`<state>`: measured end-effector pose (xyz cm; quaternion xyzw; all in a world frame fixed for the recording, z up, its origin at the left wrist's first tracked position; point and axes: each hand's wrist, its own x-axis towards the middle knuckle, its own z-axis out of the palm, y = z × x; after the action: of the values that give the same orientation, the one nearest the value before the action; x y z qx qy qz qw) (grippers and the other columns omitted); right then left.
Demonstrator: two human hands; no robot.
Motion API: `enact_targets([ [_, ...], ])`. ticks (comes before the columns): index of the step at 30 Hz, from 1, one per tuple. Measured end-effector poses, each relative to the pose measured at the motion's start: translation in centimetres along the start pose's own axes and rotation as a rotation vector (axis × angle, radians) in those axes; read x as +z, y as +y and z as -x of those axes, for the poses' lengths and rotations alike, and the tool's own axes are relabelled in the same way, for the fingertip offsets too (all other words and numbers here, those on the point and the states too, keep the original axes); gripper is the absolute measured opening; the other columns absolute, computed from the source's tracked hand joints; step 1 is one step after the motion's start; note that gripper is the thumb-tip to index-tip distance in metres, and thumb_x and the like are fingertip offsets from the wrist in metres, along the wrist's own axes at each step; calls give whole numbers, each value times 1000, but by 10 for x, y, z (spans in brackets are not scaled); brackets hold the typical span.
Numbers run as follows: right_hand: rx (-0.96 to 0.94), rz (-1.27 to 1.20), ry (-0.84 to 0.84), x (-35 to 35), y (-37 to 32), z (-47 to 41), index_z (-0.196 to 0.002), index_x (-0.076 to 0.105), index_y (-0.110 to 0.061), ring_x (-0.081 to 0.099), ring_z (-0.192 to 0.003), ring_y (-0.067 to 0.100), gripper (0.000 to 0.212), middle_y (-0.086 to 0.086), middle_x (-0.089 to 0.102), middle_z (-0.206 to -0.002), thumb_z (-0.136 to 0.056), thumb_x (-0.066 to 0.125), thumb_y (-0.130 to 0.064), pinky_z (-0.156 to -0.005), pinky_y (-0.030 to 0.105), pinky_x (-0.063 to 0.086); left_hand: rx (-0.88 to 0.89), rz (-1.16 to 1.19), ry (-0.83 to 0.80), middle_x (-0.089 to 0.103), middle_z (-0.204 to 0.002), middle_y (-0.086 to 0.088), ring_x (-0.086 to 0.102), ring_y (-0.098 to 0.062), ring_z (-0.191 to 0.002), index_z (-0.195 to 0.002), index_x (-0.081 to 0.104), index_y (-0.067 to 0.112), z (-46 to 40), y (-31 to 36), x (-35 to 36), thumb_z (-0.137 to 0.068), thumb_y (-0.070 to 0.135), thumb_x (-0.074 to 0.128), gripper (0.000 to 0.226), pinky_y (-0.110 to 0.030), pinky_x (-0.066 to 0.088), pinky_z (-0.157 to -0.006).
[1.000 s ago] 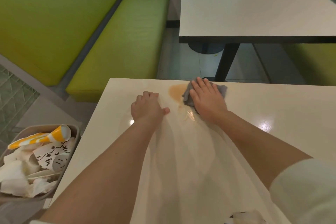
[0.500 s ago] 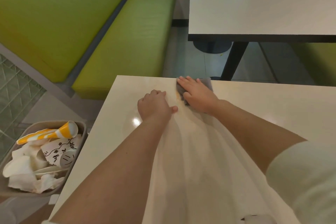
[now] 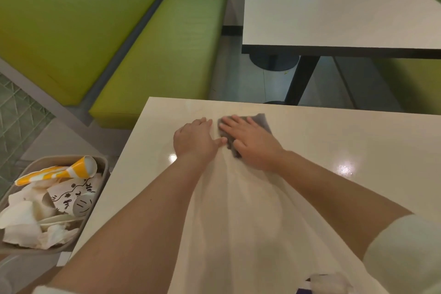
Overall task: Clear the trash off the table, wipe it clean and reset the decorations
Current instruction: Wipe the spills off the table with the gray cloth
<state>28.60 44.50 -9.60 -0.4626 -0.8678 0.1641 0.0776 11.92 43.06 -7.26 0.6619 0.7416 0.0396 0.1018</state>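
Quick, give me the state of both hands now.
Left hand: loosely curled, resting on the table, holding nothing.
Right hand: open, fingers flat, pressing the cloth.

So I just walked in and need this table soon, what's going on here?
A person is wiping the table. The right hand presses flat on a grey cloth near the far edge, while the left hand rests on the tabletop beside it. The trash sits in a bin on the left, with a yellow striped cup on top.
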Motion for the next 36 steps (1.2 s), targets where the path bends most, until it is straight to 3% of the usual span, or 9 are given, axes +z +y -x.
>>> enact_targets([
  [3,-13,-25,9,-1,13,26,-154,23,-32,4,-148,2,64,-17,14,-161,-90,24,-28,-119,26,-2,20,24,-26,31,-156,13,34,-14,-139,-144,41,35,-3,-3,-4,-102,43,32,44,-31,24,-111],
  [10,287,44,96,-4,24,-24,-155,22,-27,6,-150,15,59,-6,12,-163,-97,32,-34,-121,38,1,21,63,-35,38,-153,9,38,-19,-136,-143,43,33,-4,-6,-4,-104,29,25,43,-32,28,-106],
  [14,95,40,45,13,-16,-19,-154,26,-26,5,-150,12,67,-6,14,-163,-89,26,-42,-121,37,-2,26,24,-12,49,-143,3,46,-22,-129,-138,48,28,-9,-8,-7,-102,23,28,42,-34,35,-99],
  [17,35,68,62,6,3,-6,-152,31,-30,12,-149,11,64,-9,20,-161,-90,29,-47,-121,35,2,36,42,-25,46,-146,4,44,-22,-131,-142,44,29,-10,-9,-7,-100,19,29,45,-34,34,-102],
  [19,193,79,102,0,23,-7,-152,28,-28,11,-149,13,61,-7,18,-162,-95,37,-45,-120,34,1,40,45,-49,42,-150,5,41,-23,-133,-145,40,30,-9,-12,-8,-100,16,28,49,-34,33,-104],
  [22,411,124,127,7,17,-16,-156,17,-24,1,-151,17,66,-2,6,-164,-97,30,-51,-121,40,-4,50,39,-67,37,-153,5,38,-23,-136,-148,36,29,-8,-11,-9,-100,16,27,51,-35,32,-106],
  [27,155,87,80,34,-53,0,-157,10,-20,-7,-151,17,67,0,1,-164,-100,22,-53,-122,41,-6,45,28,-49,41,-150,5,40,-20,-135,-145,40,28,-9,-10,-8,-101,24,29,45,-35,32,-106],
  [30,101,108,47,31,-39,22,-157,9,-24,-7,-150,12,63,-5,0,-164,-102,22,-52,-121,36,-8,48,16,-77,33,-156,7,35,-19,-139,-149,35,27,-6,-9,-7,-102,22,27,48,-34,29,-109],
  [36,561,130,170,9,12,34,-157,8,-22,-2,-151,18,62,-1,1,-165,-102,19,-49,-122,38,-5,65,-3,-197,11,-163,8,13,-11,-148,-155,18,20,-3,-4,-2,-104,27,19,51,-36,13,-119],
])
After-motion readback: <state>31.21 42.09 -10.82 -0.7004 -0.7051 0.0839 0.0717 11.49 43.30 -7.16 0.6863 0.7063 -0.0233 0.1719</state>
